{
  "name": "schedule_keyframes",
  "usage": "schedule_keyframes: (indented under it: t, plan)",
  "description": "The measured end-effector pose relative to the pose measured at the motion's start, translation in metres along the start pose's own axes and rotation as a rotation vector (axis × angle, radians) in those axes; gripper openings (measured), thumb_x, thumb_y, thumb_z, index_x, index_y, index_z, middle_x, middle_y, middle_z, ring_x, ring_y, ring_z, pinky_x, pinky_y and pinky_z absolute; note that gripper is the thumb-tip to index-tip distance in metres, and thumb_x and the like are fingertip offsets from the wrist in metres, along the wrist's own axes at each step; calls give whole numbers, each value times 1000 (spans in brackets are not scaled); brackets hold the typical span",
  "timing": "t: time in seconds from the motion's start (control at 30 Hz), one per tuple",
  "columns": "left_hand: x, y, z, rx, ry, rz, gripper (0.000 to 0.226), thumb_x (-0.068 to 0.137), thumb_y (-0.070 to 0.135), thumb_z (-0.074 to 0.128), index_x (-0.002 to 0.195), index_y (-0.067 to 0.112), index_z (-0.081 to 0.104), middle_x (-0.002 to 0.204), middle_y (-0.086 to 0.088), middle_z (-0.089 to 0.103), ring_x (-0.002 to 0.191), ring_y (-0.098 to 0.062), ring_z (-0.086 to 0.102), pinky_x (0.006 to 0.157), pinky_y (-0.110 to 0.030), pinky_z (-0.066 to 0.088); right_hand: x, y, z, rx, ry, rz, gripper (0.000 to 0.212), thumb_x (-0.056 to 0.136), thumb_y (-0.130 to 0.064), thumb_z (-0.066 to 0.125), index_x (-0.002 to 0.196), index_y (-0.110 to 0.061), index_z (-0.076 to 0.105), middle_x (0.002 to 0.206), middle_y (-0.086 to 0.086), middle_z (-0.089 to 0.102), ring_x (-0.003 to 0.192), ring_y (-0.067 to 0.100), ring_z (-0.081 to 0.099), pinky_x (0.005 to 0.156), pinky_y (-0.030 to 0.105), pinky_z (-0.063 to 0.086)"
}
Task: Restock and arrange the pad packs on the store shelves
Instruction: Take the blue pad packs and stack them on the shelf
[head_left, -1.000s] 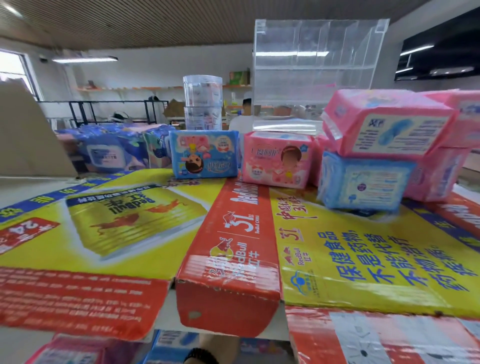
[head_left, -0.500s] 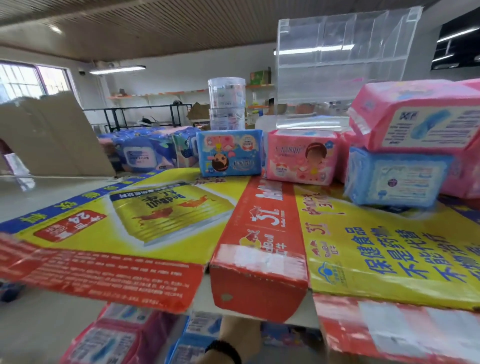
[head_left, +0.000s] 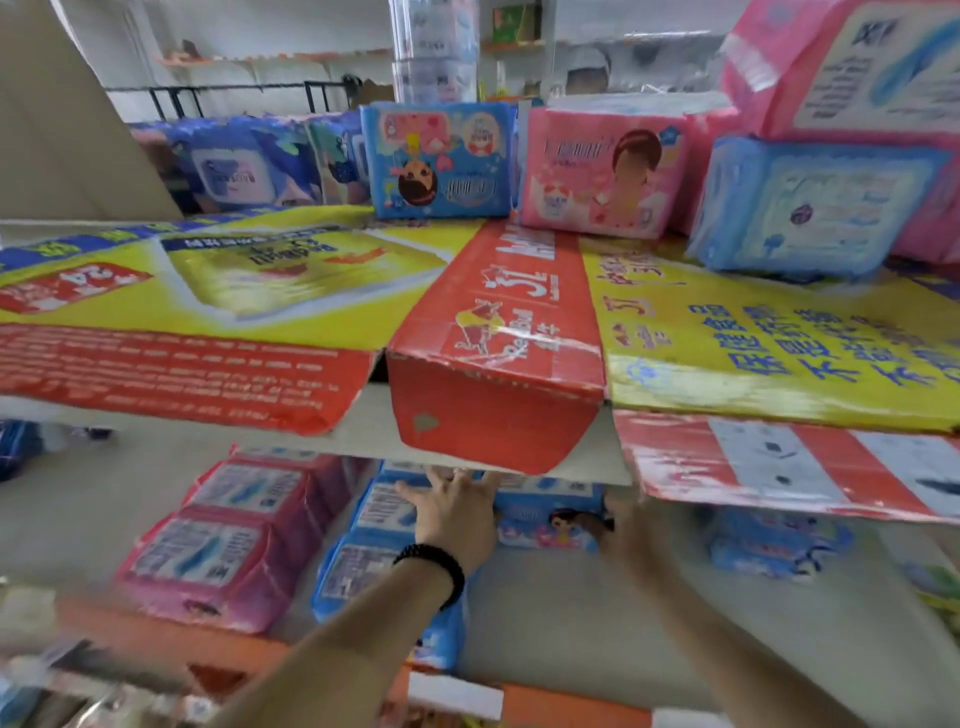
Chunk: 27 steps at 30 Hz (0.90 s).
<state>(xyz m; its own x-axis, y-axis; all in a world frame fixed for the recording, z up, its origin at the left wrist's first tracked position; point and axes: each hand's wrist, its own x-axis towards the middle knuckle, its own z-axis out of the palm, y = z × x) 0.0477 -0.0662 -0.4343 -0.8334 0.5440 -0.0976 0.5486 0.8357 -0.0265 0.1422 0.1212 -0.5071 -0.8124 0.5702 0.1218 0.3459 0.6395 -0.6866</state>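
On the lower shelf (head_left: 545, 613), under the flattened Red Bull carton (head_left: 493, 364) that lines the shelf above, both of the person's hands reach in toward a blue pad pack (head_left: 545, 522) with a cartoon face on its front. The left hand (head_left: 454, 514), a black bead bracelet (head_left: 436, 564) at its wrist, lies with its fingers (head_left: 441, 480) spread and fairly straight, their tips slipping out of sight beneath the carton's edge; it sits at the pack's left end, over a stack of blue packs (head_left: 374, 551). The right hand (head_left: 623, 535) is at the pack's right end, blurred, and I cannot tell whether its fingers grasp the pack or only touch it. Left of the left fingers lie two pink pad packs (head_left: 218, 540), one behind the other. Right of the right fingers, well apart, sits another blue pack (head_left: 774, 540). Up above the fingers, on the carton, stand a blue cartoon pack (head_left: 439, 158), a pink cartoon pack (head_left: 597, 171) just beside it, and a pale blue pack (head_left: 810, 205) under a large pink one (head_left: 852, 67).
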Motion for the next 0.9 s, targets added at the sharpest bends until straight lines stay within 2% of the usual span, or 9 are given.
schedule_keyframes:
  t: [0.07, 0.13, 0.23, 0.27, 0.37, 0.47, 0.53, 0.7, 0.9]
  plan:
    - [4, -3, 5, -31, 17, 22, 48, 101, 36, 46, 146, 29, 33, 147, -15, 44, 141, -50, 24, 104, -80, 21, 4, 6, 3, 2, -40, 4, 37, 84, -30, 79, 113, -10, 67, 97, 6, 73, 82, 20, 68, 73, 30, 51]
    - [4, -8, 8, -68, 39, 34, 56, 97, 43, 47, 148, 34, 26, 153, -11, 36, 144, -49, 18, 104, -78, 22, -2, -1, -4, -20, -57, -5, 48, 85, -36, 78, 124, -10, 64, 104, 8, 74, 89, 21, 70, 75, 31, 52]
    - [-3, -14, 9, -75, 78, 68, 66, 93, 56, 44, 150, 33, 21, 162, -5, 21, 149, -43, 12, 106, -72, 24, -15, -12, -12, -53, 0, -73, 84, 80, -71, 58, 132, -5, 58, 115, 13, 71, 96, 29, 68, 76, 28, 45]
    - [-7, -15, 8, -84, 79, 82, 68, 93, 58, 44, 151, 31, 20, 164, -4, 16, 150, -42, 9, 108, -72, 23, -21, -17, -14, -39, 32, -75, 92, 77, -75, 53, 135, -4, 54, 119, 15, 67, 102, 31, 66, 80, 31, 46]
    - [-19, -18, 5, -88, 87, 135, 73, 95, 60, 42, 156, 30, 14, 167, -4, 7, 152, -40, 4, 113, -72, 16, -30, -22, -14, -56, 54, -113, 76, 81, -55, 61, 140, -9, 48, 128, 11, 59, 116, 31, 57, 95, 41, 47]
    - [-31, -20, 0, -78, 119, 208, 73, 96, 60, 41, 157, 31, 12, 167, -4, 7, 153, -37, 2, 115, -71, 11, -35, -25, -10, -124, 68, -164, 77, 86, -66, 50, 146, -19, 38, 139, 2, 50, 122, 26, 51, 99, 48, 45]
    - [-38, -22, -1, -68, 135, 251, 72, 97, 60, 39, 157, 31, 11, 167, -4, 7, 153, -37, 2, 116, -71, 10, -44, -32, -9, -203, 75, -153, 81, 87, -70, 42, 151, -21, 30, 149, 4, 42, 129, 28, 46, 102, 49, 44]
    - [-58, -34, -3, -120, 154, 344, 71, 99, 60, 37, 157, 33, 8, 167, -2, 3, 154, -34, -3, 118, -68, 7, -79, -59, -11, -256, 90, -171, 83, 95, -60, 49, 158, -25, 9, 166, 2, 11, 146, 23, 20, 116, 46, 29]
    - [-72, -51, -16, -222, 215, 374, 73, 97, 62, 39, 158, 35, 8, 168, 1, 4, 155, -29, 0, 119, -64, 12, -109, -82, -24, -294, 171, -211, 79, 95, -60, 47, 157, -24, 14, 165, 4, 18, 151, 25, 19, 117, 50, 30]
